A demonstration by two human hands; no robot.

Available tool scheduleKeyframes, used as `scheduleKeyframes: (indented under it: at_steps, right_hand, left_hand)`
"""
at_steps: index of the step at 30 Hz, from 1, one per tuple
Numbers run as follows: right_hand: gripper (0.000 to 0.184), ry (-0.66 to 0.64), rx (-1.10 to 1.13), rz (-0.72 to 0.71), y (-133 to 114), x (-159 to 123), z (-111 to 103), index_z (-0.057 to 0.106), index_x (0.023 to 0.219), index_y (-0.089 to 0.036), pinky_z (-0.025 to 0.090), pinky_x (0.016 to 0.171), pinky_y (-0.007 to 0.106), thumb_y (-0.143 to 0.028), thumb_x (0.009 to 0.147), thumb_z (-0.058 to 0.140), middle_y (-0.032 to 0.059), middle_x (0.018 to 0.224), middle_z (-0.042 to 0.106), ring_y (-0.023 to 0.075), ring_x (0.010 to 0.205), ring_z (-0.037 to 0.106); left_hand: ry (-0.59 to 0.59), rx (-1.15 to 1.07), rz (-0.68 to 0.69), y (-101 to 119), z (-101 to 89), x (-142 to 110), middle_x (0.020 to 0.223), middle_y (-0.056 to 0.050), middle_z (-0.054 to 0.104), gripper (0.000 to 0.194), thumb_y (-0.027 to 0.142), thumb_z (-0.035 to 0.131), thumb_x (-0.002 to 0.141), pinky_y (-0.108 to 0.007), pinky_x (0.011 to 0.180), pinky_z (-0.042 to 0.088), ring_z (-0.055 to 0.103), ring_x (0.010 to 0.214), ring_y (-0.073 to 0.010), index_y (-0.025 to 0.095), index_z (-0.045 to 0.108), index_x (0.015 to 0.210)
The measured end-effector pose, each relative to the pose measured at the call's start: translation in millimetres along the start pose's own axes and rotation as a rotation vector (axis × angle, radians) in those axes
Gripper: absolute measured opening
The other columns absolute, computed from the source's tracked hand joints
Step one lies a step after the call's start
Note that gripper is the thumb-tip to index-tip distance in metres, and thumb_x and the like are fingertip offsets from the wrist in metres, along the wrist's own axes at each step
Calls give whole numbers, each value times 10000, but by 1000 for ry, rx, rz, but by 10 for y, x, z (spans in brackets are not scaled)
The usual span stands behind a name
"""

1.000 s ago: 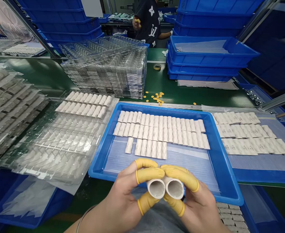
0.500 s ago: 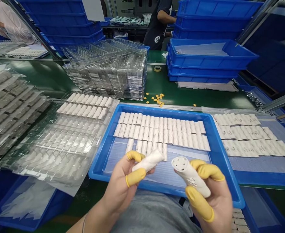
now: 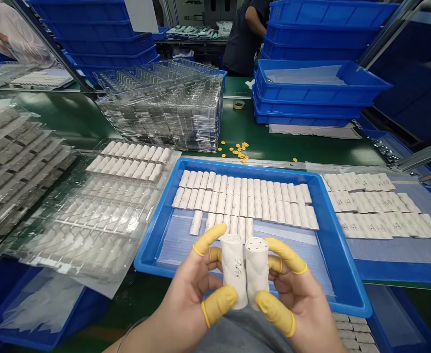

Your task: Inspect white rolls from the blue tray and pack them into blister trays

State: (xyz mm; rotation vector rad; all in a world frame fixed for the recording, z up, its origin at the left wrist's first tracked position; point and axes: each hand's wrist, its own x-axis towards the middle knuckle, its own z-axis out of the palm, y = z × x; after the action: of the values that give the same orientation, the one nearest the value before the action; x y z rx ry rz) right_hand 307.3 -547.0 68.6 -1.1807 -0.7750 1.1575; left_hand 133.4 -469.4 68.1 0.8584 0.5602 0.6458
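Observation:
My left hand [image 3: 208, 279], with yellow finger cots on its fingertips, grips a white cylindrical piece [image 3: 233, 274] marked with dark characters. A second white cylindrical piece [image 3: 257, 269], with small holes in its top end, is held in my right hand [image 3: 287, 284], which wears yellow finger cots too. Both pieces stand upright side by side, nearly touching, above the near edge of a blue tray [image 3: 342, 255]. Inside that tray, rows of similar white pieces [image 3: 245, 196] lie on a translucent sheet.
Left of the tray lies a clear blister tray [image 3: 90, 211] partly filled with white pieces. Behind it rises a tall stack of clear blister trays [image 3: 171, 113]. Small yellow discs [image 3: 240, 149] are scattered on the green table. Blue bins [image 3: 311, 93] stand behind; more pieces [image 3: 380, 206] lie right.
Both hands have come together, and the two pieces have turned from tilted to upright, side by side. A person in dark clothing at the back has shifted slightly right.

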Motion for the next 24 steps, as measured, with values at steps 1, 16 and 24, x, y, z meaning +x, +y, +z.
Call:
scheduleKeyframes:
  at_steps: [1, 16, 24]
  right_hand:
    - [528, -18, 3, 25, -29, 0, -9, 584, 1310, -453, 571, 853, 325, -444, 833, 810, 1, 1050, 770, 189, 890, 711]
    - [617, -173, 275, 267, -183, 71, -56, 604, 1298, -465, 562, 593, 269, -307, 771, 884, 0, 1007, 704, 146, 659, 702]
    - [577, -161, 275, 248, -179, 73, -41, 599, 1330, -405, 554, 570, 283, -330, 812, 841, 47, 1015, 722, 169, 656, 698]
  left_hand:
    - [-14, 11, -10, 0, -16, -20, 1227, -57, 623, 693, 267, 729, 884, -303, 763, 539, 654, 867, -159, 470, 400, 1460]
    - [-137, -112, -101, 160, 10, -13, 1196, -52, 600, 623, 236, 742, 867, -362, 801, 579, 686, 828, -164, 460, 499, 1395]
    - [-79, -63, -31, 149, -32, -23, 1168, -69, 626, 533, 217, 663, 922, -335, 787, 585, 623, 1011, -226, 436, 543, 1393]
